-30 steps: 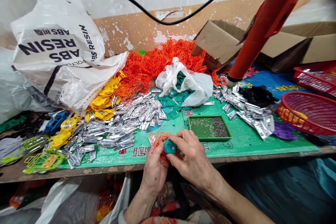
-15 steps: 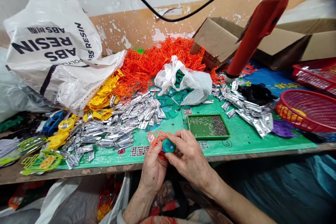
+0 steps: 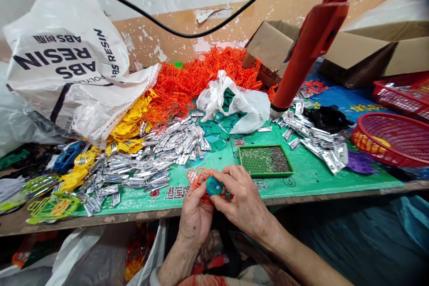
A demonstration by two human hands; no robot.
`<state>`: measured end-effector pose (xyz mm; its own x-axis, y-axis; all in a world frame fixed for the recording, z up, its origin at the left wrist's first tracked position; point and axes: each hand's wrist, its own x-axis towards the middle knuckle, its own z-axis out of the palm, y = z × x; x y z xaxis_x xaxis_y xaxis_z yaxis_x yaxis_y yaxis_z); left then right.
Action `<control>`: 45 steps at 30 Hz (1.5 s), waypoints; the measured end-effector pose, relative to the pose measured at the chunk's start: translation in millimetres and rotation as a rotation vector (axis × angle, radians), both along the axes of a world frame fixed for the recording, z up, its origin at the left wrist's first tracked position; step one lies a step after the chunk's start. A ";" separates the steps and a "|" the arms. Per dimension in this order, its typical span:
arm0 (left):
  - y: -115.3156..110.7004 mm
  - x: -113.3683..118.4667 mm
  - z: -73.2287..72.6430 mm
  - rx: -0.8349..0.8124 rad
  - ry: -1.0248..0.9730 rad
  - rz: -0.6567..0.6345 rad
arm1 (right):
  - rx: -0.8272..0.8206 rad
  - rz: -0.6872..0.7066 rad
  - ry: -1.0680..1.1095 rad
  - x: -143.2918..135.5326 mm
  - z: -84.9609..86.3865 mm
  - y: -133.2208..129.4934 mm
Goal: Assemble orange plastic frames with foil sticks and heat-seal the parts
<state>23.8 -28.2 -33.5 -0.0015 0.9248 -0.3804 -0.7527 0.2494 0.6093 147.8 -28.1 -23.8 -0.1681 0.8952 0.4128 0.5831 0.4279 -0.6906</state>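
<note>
In front of me, just above the table's front edge, my left hand is closed around an orange plastic lattice frame. My right hand pinches a teal translucent plastic piece against that frame with thumb and fingertips. The left thumb touches the teal piece too. How the two parts join underneath is hidden by my fingers. Beyond my right hand lies a green tray of small metal screws. A red electric screwdriver hangs from a black cable to the right.
Silver parts are heaped at left beside yellow parts. Behind them rises a pile of orange frames. A white plastic bag lies among teal pieces. Cardboard boxes and a red basket stand right. A resin sack slumps left.
The hanging screwdriver has swung to the left, and its cable sags lower. My hands have barely moved; the teal piece has shifted slightly left and turned a little.
</note>
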 end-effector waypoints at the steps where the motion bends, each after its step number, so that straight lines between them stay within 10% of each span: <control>1: -0.1 -0.1 0.2 -0.005 -0.001 0.001 | 0.000 -0.002 0.005 -0.2 -0.4 -0.1; 36: -2.7 -1.8 7.3 -0.008 0.131 -0.187 | 0.093 0.043 0.172 2.1 -13.4 -24.9; 45: -1.6 -6.3 3.5 -0.044 0.182 -0.181 | 0.339 -0.536 0.481 88.4 2.5 5.5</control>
<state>17.5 -29.8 -30.0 0.0901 0.8990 -0.4287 -0.5723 0.3990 0.7164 236.2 -22.6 -21.3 0.5158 0.6164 0.5950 0.4400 0.4054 -0.8013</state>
